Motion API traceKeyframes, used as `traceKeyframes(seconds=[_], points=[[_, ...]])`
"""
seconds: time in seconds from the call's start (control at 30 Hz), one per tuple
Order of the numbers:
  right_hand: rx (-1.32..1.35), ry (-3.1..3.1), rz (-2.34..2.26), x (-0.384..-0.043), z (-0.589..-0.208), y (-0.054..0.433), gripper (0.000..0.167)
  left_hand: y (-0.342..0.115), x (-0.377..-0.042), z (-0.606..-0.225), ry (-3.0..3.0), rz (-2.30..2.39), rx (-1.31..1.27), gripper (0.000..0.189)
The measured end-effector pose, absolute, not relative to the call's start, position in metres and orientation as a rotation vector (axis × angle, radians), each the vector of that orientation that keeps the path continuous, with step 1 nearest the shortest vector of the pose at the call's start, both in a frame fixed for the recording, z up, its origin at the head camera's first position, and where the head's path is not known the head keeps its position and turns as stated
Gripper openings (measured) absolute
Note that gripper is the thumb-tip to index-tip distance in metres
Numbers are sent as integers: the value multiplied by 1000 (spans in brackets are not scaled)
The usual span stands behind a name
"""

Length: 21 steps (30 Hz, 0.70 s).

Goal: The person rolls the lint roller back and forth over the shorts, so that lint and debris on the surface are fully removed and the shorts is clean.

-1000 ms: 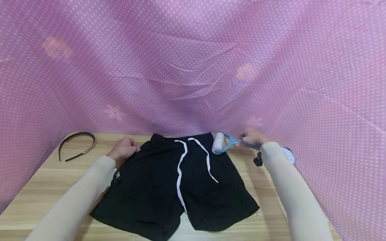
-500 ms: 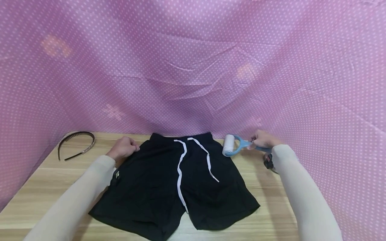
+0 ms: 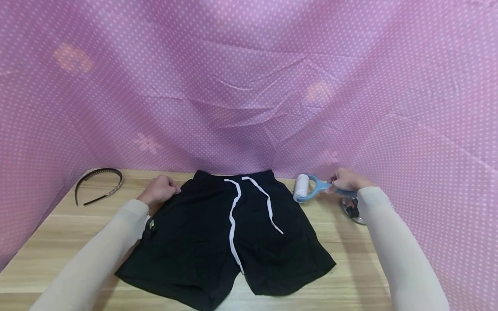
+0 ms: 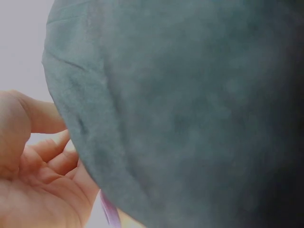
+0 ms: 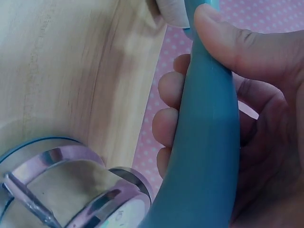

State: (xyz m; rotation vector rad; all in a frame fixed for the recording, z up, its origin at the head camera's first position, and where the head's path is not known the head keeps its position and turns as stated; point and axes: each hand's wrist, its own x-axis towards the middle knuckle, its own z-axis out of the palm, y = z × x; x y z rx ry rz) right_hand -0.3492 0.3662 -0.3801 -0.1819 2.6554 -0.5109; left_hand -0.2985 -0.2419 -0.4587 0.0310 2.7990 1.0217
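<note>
Pink cloth: the dotted pink cloth (image 3: 241, 86) hangs across the top and down both sides.
Table: the wooden table (image 3: 58, 242) fills the bottom.
Shorts: the black shorts (image 3: 202, 233) lie flat in the lower middle.
Arms: the left sleeve (image 3: 93, 255) and right sleeve (image 3: 400, 255) reach up from the bottom corners, leaning inward.
Roller: the blue and white roller (image 3: 320, 187) is right of the middle, just beside the shorts, its white end pointing left.
Headband: the dark headband (image 3: 106, 169) lies at the left.
Left hand: the left hand (image 3: 159, 190) is bent and pinches the shorts' side edge; its tips are hidden up close.
Right hand: the right hand (image 3: 346, 179) curls its fingers round the blue handle, thumb along it.
Shiny thing: a round shiny thing (image 5: 80, 152) sits under the right wrist.
Strings: two white strings (image 3: 232, 220) lie on the shorts.
</note>
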Motion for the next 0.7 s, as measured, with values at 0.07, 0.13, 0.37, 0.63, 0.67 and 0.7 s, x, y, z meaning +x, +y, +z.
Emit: traceKeyframes(seconds=[0.07,0.13,0.37,0.63,0.67,0.7], points=[[-178,2661,-499,-349,-379,367,25,-242,-298,-458,2810,1019,42,23],[-194,2668,-485,-348,-377,367,27,-241,-297,-457,2819,1023,53,23],[-176,2673,-475,-347,-371,366,17,-237,-289,-453,2887,976,87,26],[-247,2686,-383,-347,-368,376,20,-240,-272,-453,2922,983,157,26],[-246,2685,-389,-347,-368,378,20,-241,-269,-453,2905,997,147,27],[-243,2682,-400,-346,-368,379,20,-243,-267,-452,2886,1002,136,28]])
